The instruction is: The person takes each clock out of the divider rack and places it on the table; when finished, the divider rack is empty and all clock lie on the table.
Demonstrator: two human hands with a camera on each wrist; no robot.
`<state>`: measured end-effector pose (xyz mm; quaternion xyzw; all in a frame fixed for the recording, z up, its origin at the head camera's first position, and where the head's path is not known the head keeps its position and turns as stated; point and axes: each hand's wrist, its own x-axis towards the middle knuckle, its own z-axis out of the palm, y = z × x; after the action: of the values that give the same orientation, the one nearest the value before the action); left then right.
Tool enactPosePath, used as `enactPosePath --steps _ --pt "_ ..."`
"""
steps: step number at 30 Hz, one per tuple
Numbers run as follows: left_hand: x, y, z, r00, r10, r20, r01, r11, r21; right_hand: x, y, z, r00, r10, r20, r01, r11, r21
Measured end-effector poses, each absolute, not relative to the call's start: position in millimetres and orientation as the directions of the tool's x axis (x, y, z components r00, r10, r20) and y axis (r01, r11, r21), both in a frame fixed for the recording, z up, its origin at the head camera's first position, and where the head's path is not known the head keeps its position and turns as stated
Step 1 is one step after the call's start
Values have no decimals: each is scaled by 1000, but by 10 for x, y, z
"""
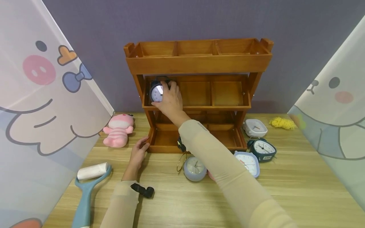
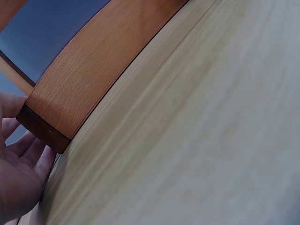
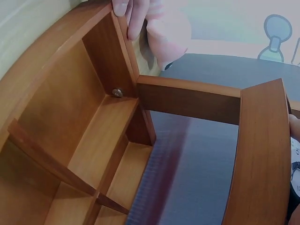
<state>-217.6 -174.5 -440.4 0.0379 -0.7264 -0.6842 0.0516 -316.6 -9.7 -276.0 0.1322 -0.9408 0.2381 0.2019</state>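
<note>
A dark round alarm clock [image 1: 156, 93] with a white face stands in the left compartment of the middle tier of a brown wooden shelf [image 1: 199, 65]. My right hand [image 1: 172, 101] holds this clock, thumb at its lower edge and fingers over its top. In the right wrist view, only a slice of the clock [image 3: 295, 176] shows at the right edge. Low on the left, my left hand [image 1: 138, 153] grips the shelf's bottom front corner. The left wrist view shows thumb and fingers on either side of the board end [image 2: 47, 129].
Before the shelf lie a round grey-blue clock [image 1: 195, 169] and a light blue square clock [image 1: 248, 164]. Further right are a dark green clock [image 1: 262, 149], a white clock [image 1: 255, 128] and yellow cord [image 1: 282, 123]. A pink plush toy [image 1: 118, 131] and lint roller [image 1: 92, 172] lie left.
</note>
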Motion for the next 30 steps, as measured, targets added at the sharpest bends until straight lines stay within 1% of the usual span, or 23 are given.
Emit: enactPosePath --steps 3,12,17,21,24,28,30 --pt "-2180 -1748 -4413 -992 -128 19 12 59 998 -3164 -111 -2773 -888 -129 441 -332 844 -421" --pt "-2321 -1822 -4684 -987 -154 37 26 71 997 -3173 -145 -2813 -886 -78 458 -306 840 -448" --pt "-2302 -1809 -4641 -988 -152 22 15 49 999 -3162 -145 -2843 -883 -67 464 -297 845 -445" --pt "-2251 -1781 -4521 -990 -143 16 10 40 999 -3154 -114 -2870 -849 -79 523 -347 829 -439" --pt "-2226 -1776 -4462 -991 -137 9 4 39 999 -3155 -85 -2881 -815 -83 573 -405 789 -462" --pt "-2264 -1797 -4542 -990 -144 -6 -12 36 999 -3140 -32 -2872 -765 -94 637 -487 733 -476" --pt "-2301 -1817 -4608 -989 -148 -8 -14 40 999 -3124 -14 -2858 -735 -106 669 -526 712 -465"
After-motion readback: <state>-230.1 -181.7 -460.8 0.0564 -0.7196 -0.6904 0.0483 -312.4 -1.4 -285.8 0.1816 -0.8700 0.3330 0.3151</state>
